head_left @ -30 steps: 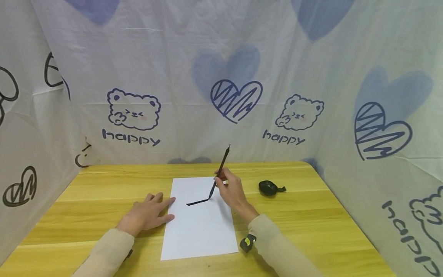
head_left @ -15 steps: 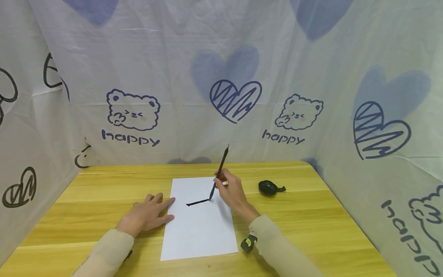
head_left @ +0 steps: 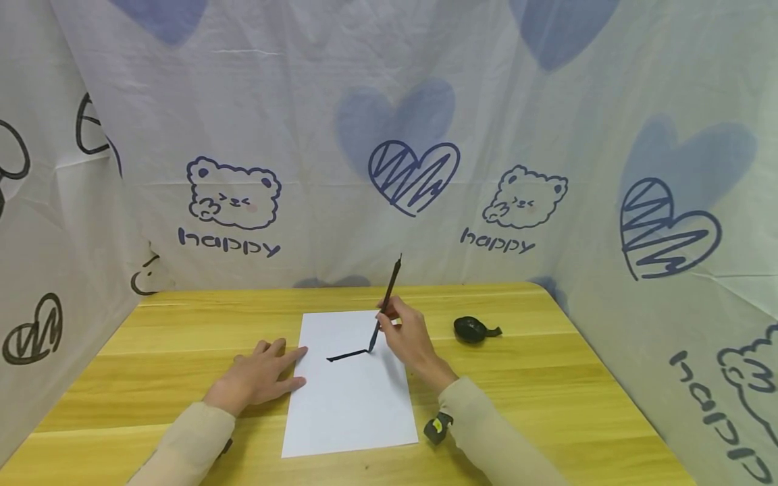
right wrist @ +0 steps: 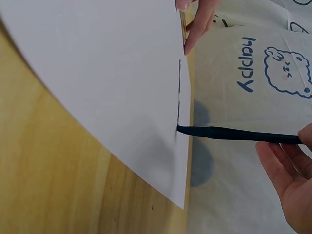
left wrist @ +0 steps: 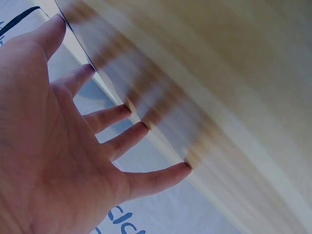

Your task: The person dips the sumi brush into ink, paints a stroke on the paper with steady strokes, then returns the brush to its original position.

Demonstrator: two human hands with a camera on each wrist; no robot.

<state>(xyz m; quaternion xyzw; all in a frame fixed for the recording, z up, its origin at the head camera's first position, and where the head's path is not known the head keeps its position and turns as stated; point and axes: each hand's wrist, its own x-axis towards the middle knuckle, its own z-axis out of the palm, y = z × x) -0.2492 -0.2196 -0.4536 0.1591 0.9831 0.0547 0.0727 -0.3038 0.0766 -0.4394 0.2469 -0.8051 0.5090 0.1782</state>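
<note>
A white sheet of paper (head_left: 352,412) lies on the table, bearing one black stroke (head_left: 348,355) that climbs slightly to the right. My right hand (head_left: 410,337) pinches a dark writing brush (head_left: 389,291) partway along its handle, the handle leaning up and to the right. In the right wrist view the brush tip (right wrist: 181,128) touches the paper at the stroke's right end. Spread fingers of my left hand (head_left: 258,378) rest at the paper's left edge, forefinger and thumb tips on it. The left wrist view shows that palm (left wrist: 68,146) with its fingertips against the surface.
A small round black object (head_left: 471,329) with a short tail sits on the yellow wood-grain table (head_left: 547,398), right of the paper. White cloth (head_left: 316,223) printed with hearts and bears hangs behind and along both sides.
The brush tip has shifted very slightly to the right, and the black stroke has grown a little longer at that end. My left hand stays in place.
</note>
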